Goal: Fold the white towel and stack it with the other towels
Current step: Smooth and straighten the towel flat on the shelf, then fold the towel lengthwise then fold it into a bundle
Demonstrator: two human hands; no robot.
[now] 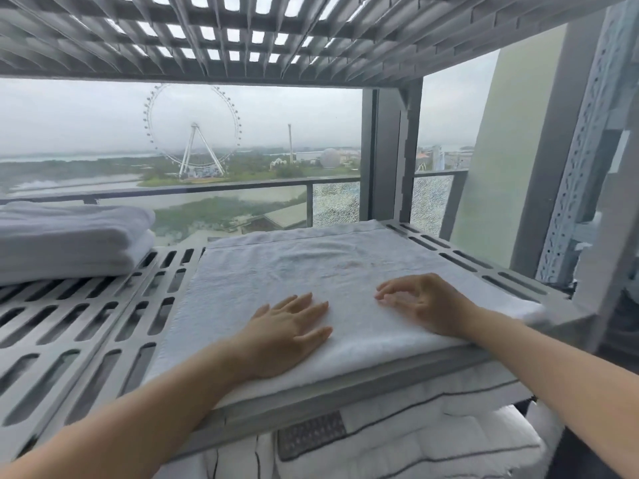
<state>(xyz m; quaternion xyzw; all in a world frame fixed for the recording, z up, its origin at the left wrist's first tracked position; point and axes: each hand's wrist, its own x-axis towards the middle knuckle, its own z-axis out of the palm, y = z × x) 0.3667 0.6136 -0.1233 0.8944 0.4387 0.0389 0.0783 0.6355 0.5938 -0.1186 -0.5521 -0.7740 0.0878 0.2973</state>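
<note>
- The only view is from a camera worn on the person's head. It stands right at the front edge of a slotted grey shelf (86, 305) and looks forward and slightly down across it.
- It is very near. Both forearms enter from the bottom edge, with the left hand (287, 326) at 6 o'clock of frame centre and the right hand (425, 305) at 4 o'clock.
- The wide lens bows the upper shelf (242, 36) at 12 o'clock and the upright post (546, 167) at 2 o'clock.
- The camera faces outdoors, past a balcony railing (242, 186) to a distant Ferris wheel (193, 129) at 10 o'clock.

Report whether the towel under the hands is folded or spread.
Folded flat: the white towel has a rounded near edge, second layer showing behind.
</note>
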